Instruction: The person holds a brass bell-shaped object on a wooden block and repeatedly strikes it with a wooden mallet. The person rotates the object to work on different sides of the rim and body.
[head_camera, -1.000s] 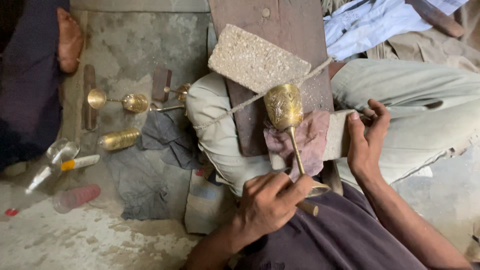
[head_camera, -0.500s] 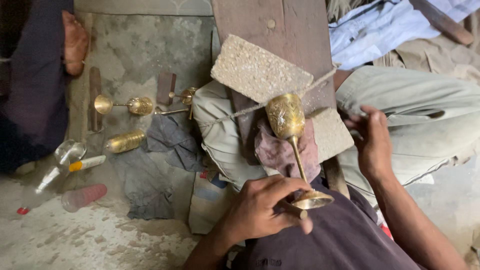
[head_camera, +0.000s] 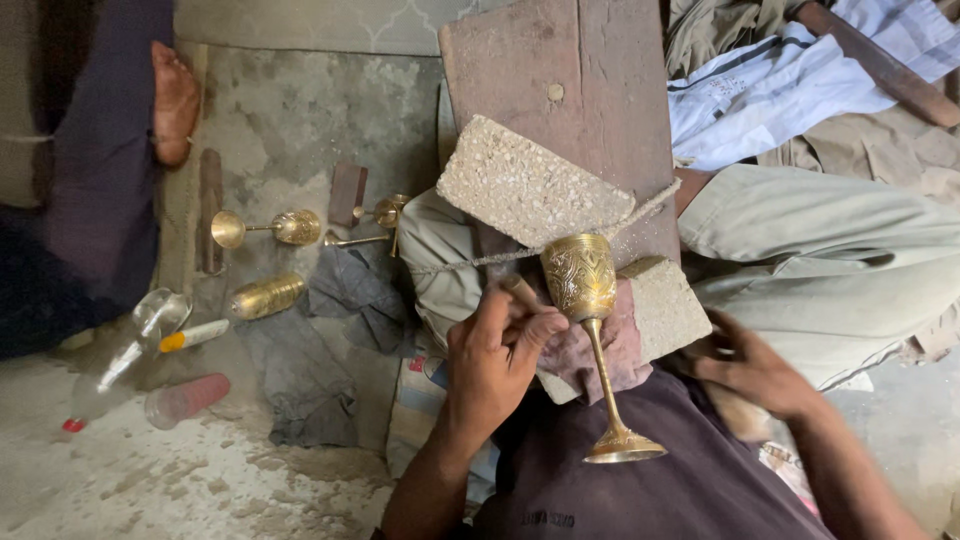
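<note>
Left hand (head_camera: 495, 365): I see it grasping a thin tool against the shiny engraved brass goblet (head_camera: 590, 330).
Right hand (head_camera: 755, 370): blurred, fingers spread, released, at 3 o'clock.
Room: bare grey floor at 9 o'clock.

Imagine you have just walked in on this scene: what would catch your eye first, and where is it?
The engraved brass goblet lying centre frame on a pinkish cloth, its cup beside the person's left hand, whose fingers pinch a small tool. Next, the rough stone block above it on a wooden plank, and more brass goblets on the floor at left.
</note>
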